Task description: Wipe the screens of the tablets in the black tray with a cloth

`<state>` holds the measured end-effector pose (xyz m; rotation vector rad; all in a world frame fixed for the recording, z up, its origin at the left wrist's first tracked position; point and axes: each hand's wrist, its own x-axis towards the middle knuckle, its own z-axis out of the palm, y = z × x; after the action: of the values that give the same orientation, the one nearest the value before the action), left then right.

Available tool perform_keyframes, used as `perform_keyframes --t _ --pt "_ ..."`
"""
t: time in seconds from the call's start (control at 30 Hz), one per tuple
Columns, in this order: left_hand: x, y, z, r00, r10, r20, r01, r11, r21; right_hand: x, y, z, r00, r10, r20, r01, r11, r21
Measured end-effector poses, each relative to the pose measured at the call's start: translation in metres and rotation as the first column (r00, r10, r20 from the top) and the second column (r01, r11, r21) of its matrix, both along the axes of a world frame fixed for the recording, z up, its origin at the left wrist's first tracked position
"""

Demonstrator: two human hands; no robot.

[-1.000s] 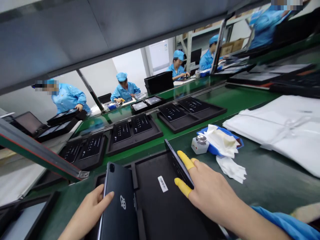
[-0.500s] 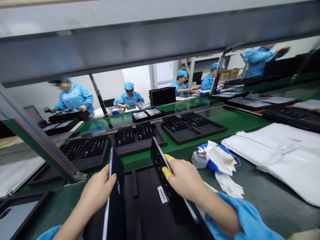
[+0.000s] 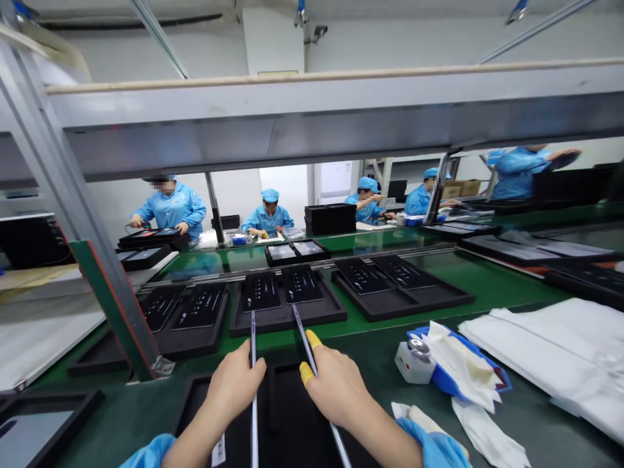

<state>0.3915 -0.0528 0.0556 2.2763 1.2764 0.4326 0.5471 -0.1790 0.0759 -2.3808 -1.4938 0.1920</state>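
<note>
The left hand (image 3: 234,390) is closed in a grip on a thin dark slab-shaped tablet (image 3: 253,364), seen edge-on and standing upright; the thumb lies against its right face and the fingers wrap behind its left face. Just to the right of that grip, the right hand (image 3: 336,390) is closed on a second thin dark tablet (image 3: 305,338), also edge-on but tilted, its top leaning away to the left. Yellow rubber finger cots (image 3: 306,372) cover the fingertips pressed against this tablet's left face. Directly under both grips sits a black moulded tray (image 3: 283,416) on the green bench (image 3: 487,286). To the right of the right grip lie a small white dispenser with a metal cap (image 3: 412,361), a blue tray of white cloths (image 3: 458,370) and white foam sheets (image 3: 560,351). Beyond the grips, black trays with dark panels (image 3: 285,296) line the bench.
</note>
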Motion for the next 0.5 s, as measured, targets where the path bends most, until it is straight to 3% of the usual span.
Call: perform_keyframes --t 0.27,0.5 --pt "0.011 0.027 0.009 0.997 0.027 -0.073 -0.026 1.0 0.014 0.011 0.027 0.007 0.997 -0.042 0.061 0.042 0.999 -0.005" --pt "0.01 0.036 0.016 0.981 0.037 -0.188 -0.041 0.999 -0.019 0.024 0.037 0.009 0.999 -0.011 -0.036 0.009 0.998 -0.057"
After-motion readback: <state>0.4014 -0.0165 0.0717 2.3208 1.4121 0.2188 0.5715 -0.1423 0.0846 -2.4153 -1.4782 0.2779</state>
